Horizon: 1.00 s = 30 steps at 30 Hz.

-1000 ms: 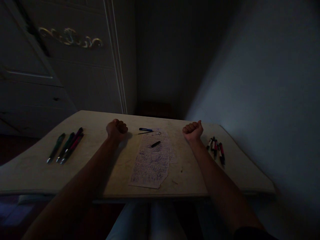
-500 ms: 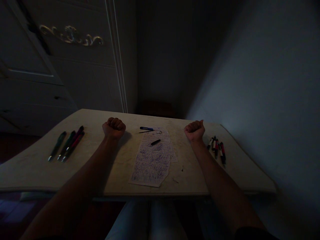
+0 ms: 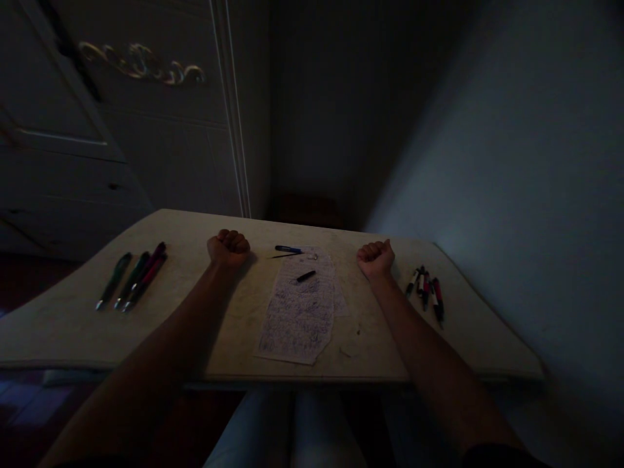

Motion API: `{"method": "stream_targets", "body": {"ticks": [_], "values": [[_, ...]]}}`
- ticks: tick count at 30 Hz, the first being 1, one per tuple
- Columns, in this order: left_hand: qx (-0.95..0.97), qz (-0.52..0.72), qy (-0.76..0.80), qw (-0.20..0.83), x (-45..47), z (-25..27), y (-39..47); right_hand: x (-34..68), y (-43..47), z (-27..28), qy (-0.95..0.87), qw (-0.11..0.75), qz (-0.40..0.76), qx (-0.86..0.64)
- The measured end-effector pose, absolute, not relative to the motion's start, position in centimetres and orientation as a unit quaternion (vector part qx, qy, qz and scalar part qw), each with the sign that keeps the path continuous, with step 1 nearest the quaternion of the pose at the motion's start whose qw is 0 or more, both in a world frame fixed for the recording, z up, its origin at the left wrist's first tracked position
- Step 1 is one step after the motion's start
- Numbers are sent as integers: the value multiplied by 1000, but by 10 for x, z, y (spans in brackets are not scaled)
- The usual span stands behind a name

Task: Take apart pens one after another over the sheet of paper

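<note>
My left hand (image 3: 229, 249) is curled into a fist on the table, left of a scribbled sheet of paper (image 3: 297, 318). My right hand (image 3: 376, 259) is also a fist, resting to the right of that sheet. Nothing sticks out of either hand. Between them, on the paper, lies a small black piece like a pen cap (image 3: 306, 276). A blue-handled tool (image 3: 288, 249) and a thin dark rod (image 3: 285, 255) lie at the paper's far end, close to a tiny shiny piece (image 3: 315, 257).
Several thick green and pink pens (image 3: 139, 279) lie at the table's left. Several smaller red, black and white pens (image 3: 426, 289) lie right of my right forearm. A pale cabinet (image 3: 180, 156) stands behind on the left; a wall (image 3: 511, 162) borders the right. The light is dim.
Both fists have moved slightly inward, toward each other. The view has shifted a little; the pens, paper and small parts lie as before.
</note>
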<state>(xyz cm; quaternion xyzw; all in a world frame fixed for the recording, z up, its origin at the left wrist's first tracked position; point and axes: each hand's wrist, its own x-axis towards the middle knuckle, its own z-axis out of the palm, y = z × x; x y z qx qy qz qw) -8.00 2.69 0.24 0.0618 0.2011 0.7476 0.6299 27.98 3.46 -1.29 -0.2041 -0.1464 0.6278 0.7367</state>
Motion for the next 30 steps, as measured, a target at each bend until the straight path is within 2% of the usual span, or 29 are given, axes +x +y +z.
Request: {"method": "stream_targets", "body": {"ticks": [6,9,11,13,16,20,24,30], "values": [[152,736,281,598,-75,13,23,275,30,-5,-214,709,639,-205],[280,721,385,504,-67,14,22,270,33,-4,-283,687,610,-273],[414,680,473,377,-61,12,21,265,34,-5,-338,679,546,-356],[562,595,515,254,-56,8,19,258,34,-9,-421,663,432,-444],[708,467,506,159,-52,1,17,247,30,-14,-589,588,254,-492],[785,350,485,160,-53,-5,17,236,24,-19,-761,459,154,-431],[805,309,477,171,-55,-6,17,228,24,-27,-841,354,116,-392],[809,287,485,165,-54,-7,16,223,24,-27,-862,296,88,-401]]}}
